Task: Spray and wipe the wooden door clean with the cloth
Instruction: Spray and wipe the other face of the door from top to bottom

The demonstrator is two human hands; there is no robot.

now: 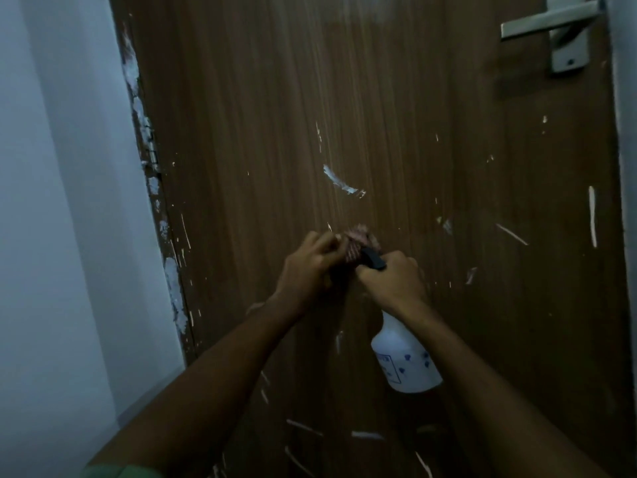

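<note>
The brown wooden door (pixel 379 115) fills the view, marked with several white paint streaks and flecks. My right hand (pixel 393 281) grips the neck of a white spray bottle (pixel 405 360) with a black trigger head (pixel 374 258); the bottle hangs below the hand. My left hand (pixel 310 267) holds a bunched reddish patterned cloth (pixel 355 241) right in front of the nozzle, close to the door. Both hands meet at mid-door height. Part of the cloth is hidden by my fingers.
A metal lever handle (pixel 548 22) on its plate sits at the upper right. A pale wall (pixel 51 201) stands to the left; white paint smears run along the door's hinge edge (pixel 155 188). A pale frame (pixel 625 132) borders the right side.
</note>
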